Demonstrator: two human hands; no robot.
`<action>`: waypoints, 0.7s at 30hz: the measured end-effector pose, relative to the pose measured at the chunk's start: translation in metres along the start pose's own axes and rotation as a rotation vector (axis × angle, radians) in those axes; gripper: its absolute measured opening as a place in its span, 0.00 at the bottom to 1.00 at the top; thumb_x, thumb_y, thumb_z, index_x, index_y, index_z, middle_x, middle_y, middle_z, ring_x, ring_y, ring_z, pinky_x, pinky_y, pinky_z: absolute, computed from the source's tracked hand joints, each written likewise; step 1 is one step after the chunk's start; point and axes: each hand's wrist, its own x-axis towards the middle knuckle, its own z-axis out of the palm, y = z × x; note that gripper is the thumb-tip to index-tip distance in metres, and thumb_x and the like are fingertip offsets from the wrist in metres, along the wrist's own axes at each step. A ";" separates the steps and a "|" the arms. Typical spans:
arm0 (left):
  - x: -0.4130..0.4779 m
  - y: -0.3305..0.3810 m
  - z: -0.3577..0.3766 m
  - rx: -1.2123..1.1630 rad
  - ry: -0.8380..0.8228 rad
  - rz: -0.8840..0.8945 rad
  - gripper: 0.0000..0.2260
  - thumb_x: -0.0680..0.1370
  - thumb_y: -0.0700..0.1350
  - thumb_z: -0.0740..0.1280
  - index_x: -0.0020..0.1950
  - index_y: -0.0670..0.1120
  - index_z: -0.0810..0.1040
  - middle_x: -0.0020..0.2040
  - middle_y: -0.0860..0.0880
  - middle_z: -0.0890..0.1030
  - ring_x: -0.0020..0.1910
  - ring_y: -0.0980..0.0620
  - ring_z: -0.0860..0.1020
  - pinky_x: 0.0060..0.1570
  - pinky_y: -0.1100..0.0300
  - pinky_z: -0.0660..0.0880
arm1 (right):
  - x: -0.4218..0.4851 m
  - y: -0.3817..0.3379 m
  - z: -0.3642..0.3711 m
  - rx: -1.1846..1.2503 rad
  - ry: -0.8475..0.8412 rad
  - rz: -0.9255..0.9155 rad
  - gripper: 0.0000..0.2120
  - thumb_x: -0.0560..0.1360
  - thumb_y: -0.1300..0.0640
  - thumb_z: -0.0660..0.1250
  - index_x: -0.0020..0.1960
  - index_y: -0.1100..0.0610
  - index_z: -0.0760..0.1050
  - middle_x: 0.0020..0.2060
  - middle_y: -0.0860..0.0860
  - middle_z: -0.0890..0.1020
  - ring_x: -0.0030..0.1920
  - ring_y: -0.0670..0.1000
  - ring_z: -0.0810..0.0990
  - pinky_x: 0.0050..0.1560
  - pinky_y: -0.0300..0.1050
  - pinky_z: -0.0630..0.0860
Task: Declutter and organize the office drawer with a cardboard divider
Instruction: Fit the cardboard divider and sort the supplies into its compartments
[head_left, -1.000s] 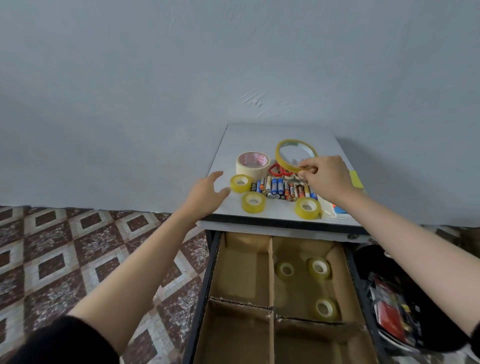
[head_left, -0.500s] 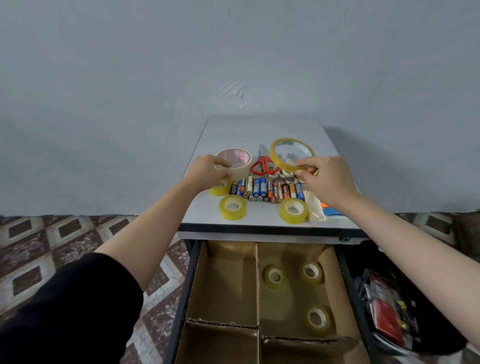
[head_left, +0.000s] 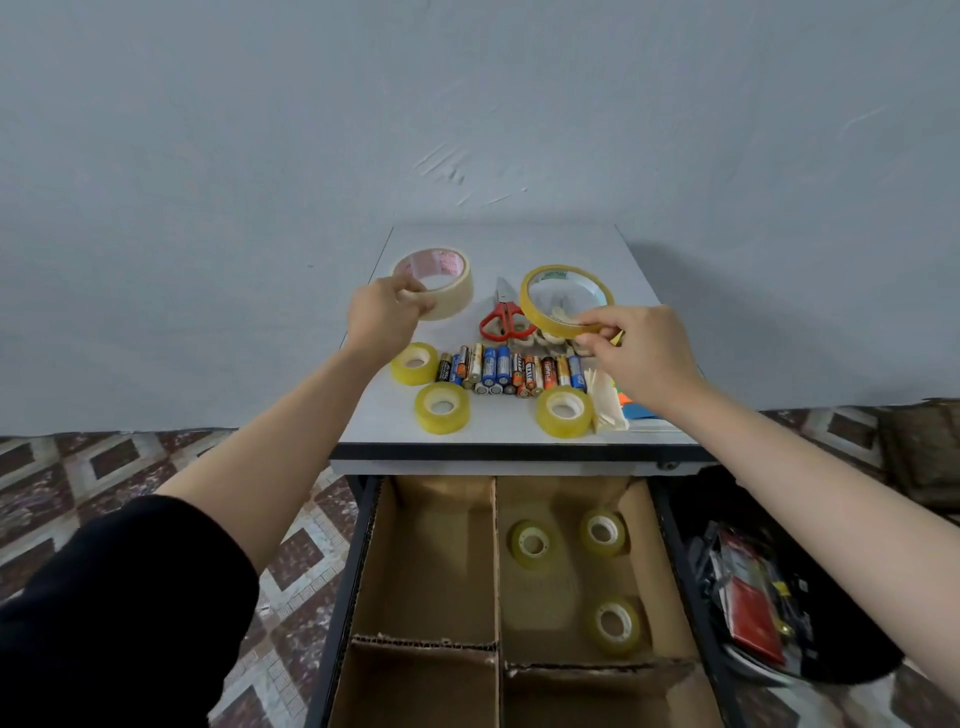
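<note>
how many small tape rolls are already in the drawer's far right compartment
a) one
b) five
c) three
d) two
c: three small tape rolls lie on the floor of the far right compartment, to the right of the cardboard divider wall.

Your left sleeve (head_left: 119, 613) is black. On the pale grey worktop (head_left: 519, 244) lie red-handled scissors (head_left: 506, 310), batteries (head_left: 511, 371) in blue, black, orange and gold, and small yellow tape rolls (head_left: 428, 413). The wide roll (head_left: 457, 291) at far left is cream with a pink-printed core; the thin ring (head_left: 557, 327) is yellow, green-labelled. The divider (head_left: 494, 545) is brown cardboard; the floor (head_left: 78, 467) shows maroon-and-cream diamonds.
</note>
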 end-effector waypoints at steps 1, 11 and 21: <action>-0.001 0.003 -0.004 -0.010 0.023 0.005 0.07 0.76 0.43 0.67 0.52 0.44 0.81 0.50 0.44 0.79 0.44 0.49 0.73 0.42 0.60 0.69 | -0.001 -0.001 -0.002 0.001 0.003 0.008 0.12 0.76 0.59 0.67 0.58 0.58 0.80 0.45 0.55 0.84 0.40 0.45 0.74 0.37 0.29 0.65; -0.104 0.021 -0.046 -0.088 -0.094 0.170 0.05 0.76 0.43 0.69 0.51 0.47 0.80 0.49 0.51 0.80 0.51 0.54 0.77 0.47 0.68 0.68 | -0.057 -0.027 -0.029 0.037 -0.011 0.049 0.10 0.74 0.56 0.70 0.55 0.55 0.82 0.38 0.50 0.83 0.39 0.47 0.76 0.41 0.37 0.66; -0.221 -0.011 -0.065 -0.017 -0.227 0.138 0.05 0.75 0.43 0.69 0.46 0.53 0.78 0.45 0.53 0.80 0.45 0.55 0.76 0.42 0.68 0.70 | -0.160 -0.022 -0.045 0.102 -0.111 0.108 0.09 0.74 0.58 0.70 0.53 0.56 0.82 0.29 0.43 0.76 0.31 0.42 0.72 0.38 0.37 0.67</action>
